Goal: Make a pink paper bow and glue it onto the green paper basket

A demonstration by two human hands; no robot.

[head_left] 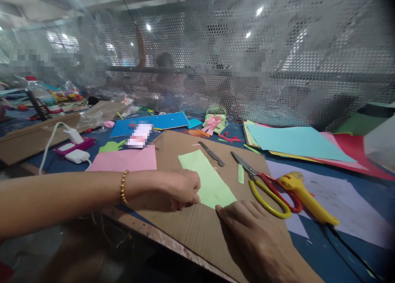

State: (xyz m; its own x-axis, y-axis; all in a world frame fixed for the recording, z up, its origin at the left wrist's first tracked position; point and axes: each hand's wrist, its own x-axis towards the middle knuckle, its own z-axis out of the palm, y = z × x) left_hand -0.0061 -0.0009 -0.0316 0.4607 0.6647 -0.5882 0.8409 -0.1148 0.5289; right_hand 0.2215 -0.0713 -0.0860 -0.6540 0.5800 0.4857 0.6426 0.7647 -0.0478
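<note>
A light-green sheet of paper point(208, 178) lies at an angle on a brown cardboard sheet point(191, 225). My left hand point(185, 188), reaching in from the left with a gold bead bracelet point(124, 187) on its wrist, has its fingers curled closed at the paper's near left edge. At the near end of the same paper, my right hand point(256, 229) holds it, with the thumb at its corner; the other fingertips are partly hidden behind the knuckles. Beyond the paper lies a grey blade point(212, 154). Scissors point(262, 184) with red and yellow handles rest right of a narrow green strip point(240, 174).
A yellow glue gun point(310, 198) with a black cord lies on lilac paper point(336, 192). Coloured sheets point(299, 141) are stacked at the back right. Pink paper point(126, 158), a phone point(140, 135) and a purple-and-white power strip point(74, 147) lie left. Perforated metal screen point(197, 68) stands behind.
</note>
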